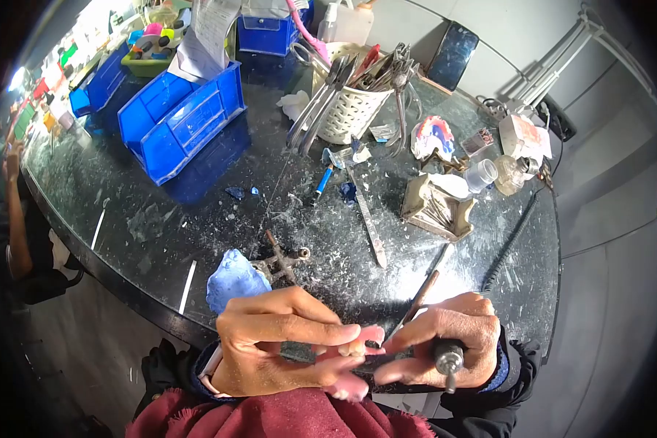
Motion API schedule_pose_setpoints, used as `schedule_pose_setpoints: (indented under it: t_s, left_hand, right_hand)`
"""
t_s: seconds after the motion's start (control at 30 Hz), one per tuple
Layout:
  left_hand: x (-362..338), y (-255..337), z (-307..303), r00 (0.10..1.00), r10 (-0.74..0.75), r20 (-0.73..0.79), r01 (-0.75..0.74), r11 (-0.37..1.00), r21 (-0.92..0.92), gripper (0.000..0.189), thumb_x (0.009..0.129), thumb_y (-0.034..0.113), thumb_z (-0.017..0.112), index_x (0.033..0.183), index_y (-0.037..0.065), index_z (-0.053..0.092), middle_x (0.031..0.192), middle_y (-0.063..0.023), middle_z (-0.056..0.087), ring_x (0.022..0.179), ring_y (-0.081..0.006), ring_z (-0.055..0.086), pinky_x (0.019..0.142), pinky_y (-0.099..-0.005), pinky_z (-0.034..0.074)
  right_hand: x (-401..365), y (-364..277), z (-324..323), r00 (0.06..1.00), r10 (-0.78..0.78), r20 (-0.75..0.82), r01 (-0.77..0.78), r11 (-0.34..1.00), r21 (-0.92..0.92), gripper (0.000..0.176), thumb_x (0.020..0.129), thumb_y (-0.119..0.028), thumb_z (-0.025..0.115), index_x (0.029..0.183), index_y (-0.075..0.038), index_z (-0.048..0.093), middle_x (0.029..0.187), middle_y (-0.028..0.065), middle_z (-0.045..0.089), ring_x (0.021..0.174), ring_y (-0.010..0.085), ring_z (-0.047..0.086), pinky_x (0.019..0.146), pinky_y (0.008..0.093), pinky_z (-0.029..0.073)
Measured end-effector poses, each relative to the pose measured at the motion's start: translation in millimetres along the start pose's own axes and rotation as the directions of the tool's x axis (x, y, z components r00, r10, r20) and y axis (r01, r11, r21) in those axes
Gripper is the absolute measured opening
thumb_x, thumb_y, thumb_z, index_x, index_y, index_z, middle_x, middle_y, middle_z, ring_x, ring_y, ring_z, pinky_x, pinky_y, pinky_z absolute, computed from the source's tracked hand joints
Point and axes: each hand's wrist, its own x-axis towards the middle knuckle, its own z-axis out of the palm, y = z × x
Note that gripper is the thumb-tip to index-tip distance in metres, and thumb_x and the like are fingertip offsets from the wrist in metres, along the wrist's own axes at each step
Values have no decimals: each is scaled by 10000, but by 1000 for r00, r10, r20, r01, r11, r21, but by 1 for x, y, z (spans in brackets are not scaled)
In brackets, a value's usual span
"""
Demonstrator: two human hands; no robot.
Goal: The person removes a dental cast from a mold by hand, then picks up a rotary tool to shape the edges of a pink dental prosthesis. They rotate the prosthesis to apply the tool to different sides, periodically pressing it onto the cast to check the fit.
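Observation:
My left hand [266, 347] is closed, its thumb and fingers pinching a small pink denture [372, 334] with cream teeth. Closed around a rotary handpiece [449, 358] is my right hand [463, 328], the bur end pointing down and toward me. The right thumb and forefinger reach out close to the denture's right edge. Just beyond my left hand lies a pale blue lump of moulding material [233, 281], beside a metal cross-shaped frame [283, 263]. A brown-handled tool [422, 293] rests on the bench behind my right hand.
White debris litters the dark bench [285, 175]. A metal knife [370, 230], a blue-handled tool [324, 179] and a holder of small burs [438, 212] lie ahead. Farther back are a white basket of instruments [347, 113], dental model [432, 139] and blue bin [182, 120]. Another person's arm [18, 219] shows far left.

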Motion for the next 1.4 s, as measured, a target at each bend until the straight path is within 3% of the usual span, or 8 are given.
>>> schedule_pose_setpoints:
  t_s: [0.1, 0.17, 0.2, 0.23, 0.33, 0.47, 0.7, 1.4]
  left_hand:
    - [-3, -4, 3, 992, 108, -58, -102, 990, 98, 343, 586, -45, 811, 900, -20, 676, 786, -125, 631, 673, -140, 653, 546, -217, 557]
    - [-8, -10, 2, 980, 191, -64, -182, 975, 128, 339, 579, -55, 810, 889, -24, 675, 784, -121, 628, 675, -142, 656, 547, -220, 560]
    - [-4, -11, 7, 955, 290, -66, -265, 930, 254, 306, 622, 117, 837, 773, -37, 620, 727, -113, 575, 597, -165, 644, 560, -281, 598]
    - [-4, -10, 7, 955, 291, -47, -269, 926, 265, 305, 626, 117, 835, 770, -39, 616, 728, -110, 571, 600, -164, 642, 559, -282, 598]
    - [-6, -9, 2, 956, 292, 13, -282, 910, 305, 303, 638, 127, 830, 762, -39, 608, 745, -102, 559, 612, -158, 631, 554, -278, 595]
    - [-8, -12, 4, 952, 306, -24, -282, 902, 327, 329, 621, 148, 844, 767, -30, 609, 752, -100, 561, 606, -156, 636, 532, -262, 583]
    - [-7, -12, 9, 950, 286, -124, -235, 919, 317, 253, 578, 35, 830, 769, -16, 672, 698, -107, 624, 537, -139, 611, 426, -200, 469]
    - [-7, -12, 1, 962, 272, -26, -250, 916, 315, 329, 545, 12, 832, 834, -6, 677, 743, -84, 619, 592, -142, 628, 504, -220, 539]
  right_hand:
    - [-3, -8, -2, 993, 117, -30, -120, 934, -336, 345, 699, -355, 772, 732, -59, 597, 524, 31, 573, 431, 156, 575, 385, 263, 399]
    - [-5, -2, 4, 989, 139, -56, -150, 913, -379, 433, 650, -449, 773, 677, -71, 563, 487, 22, 518, 409, 156, 544, 384, 265, 384]
    - [-6, -3, 7, 983, 178, -51, -184, 896, -403, 454, 640, -471, 768, 670, -67, 563, 492, 23, 516, 418, 153, 538, 398, 262, 384]
    - [-8, -4, 10, 974, 219, -47, -218, 878, -425, 475, 630, -492, 763, 663, -63, 563, 496, 24, 513, 426, 149, 532, 412, 259, 385]
    - [-6, 1, 14, 982, 183, -55, -189, 886, -423, 467, 678, -480, 741, 636, -72, 518, 455, 26, 474, 374, 173, 519, 360, 291, 377]
    - [-7, 7, 19, 983, 179, -47, -183, 904, -386, 467, 711, -487, 719, 639, -78, 505, 429, 27, 453, 345, 181, 511, 328, 306, 373]
    - [-7, 9, 21, 973, 228, -29, -225, 918, -326, 446, 722, -479, 709, 665, -73, 532, 451, 42, 487, 368, 203, 534, 338, 322, 391]
    - [-5, 14, 18, 980, 200, -5, -191, 929, -318, 443, 717, -471, 713, 639, -83, 516, 457, 32, 462, 368, 190, 520, 336, 315, 382]
